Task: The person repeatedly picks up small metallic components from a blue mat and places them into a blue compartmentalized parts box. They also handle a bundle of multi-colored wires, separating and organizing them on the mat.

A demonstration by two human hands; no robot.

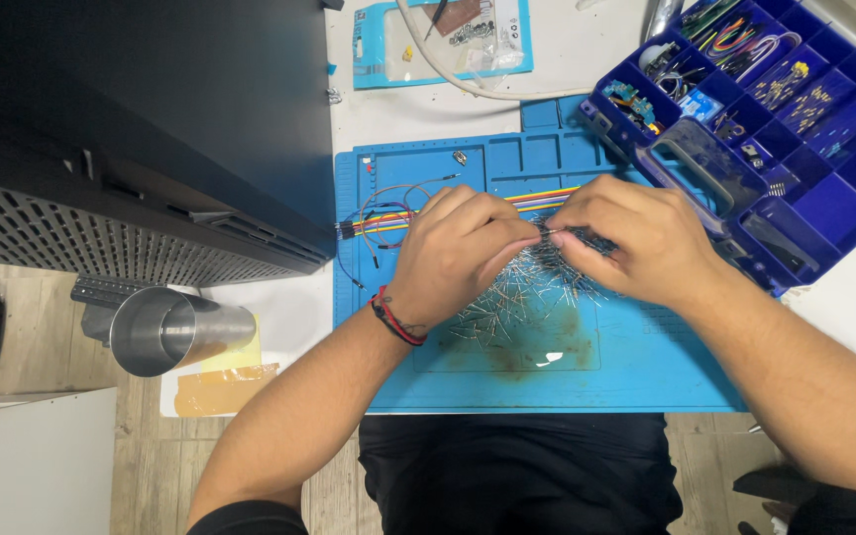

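Blue work mat [646,376] lies nearest the body on the white bench; a brown scorch stain [537,347] marks its near middle.

Loose heap of thin metal-legged components [532,292] sits on the mat just beyond the stain, partly under both hands.

Left hand [463,253]: fingers curled inward, thumb and forefinger pinched together at the tips, over the heap. A red-and-black cord bracelet [398,319] circles the wrist.

Right hand [636,238]: fingers likewise bent, tips meeting those of the left hand. Between the two sets of fingertips one small thin piece [550,235] is pinched; too small to tell its kind. Both hands grasp it, above the far edge of the heap.

Behind the left hand: flat rainbow ribbon of jumper wires [388,220] running across the mat, plus a few loose single wires [403,188].

Right, touching the mat edge: dark blue compartment organiser [844,188], lid open, cells holding small parts and coloured wires.

Left, off the mat: shiny metal cylinder [175,330] lying on its side on yellow paper; dark perforated case [101,149] beyond it.

Far edge: clear plastic bag with blue backing [378,40], white cable [478,87] crossing it.
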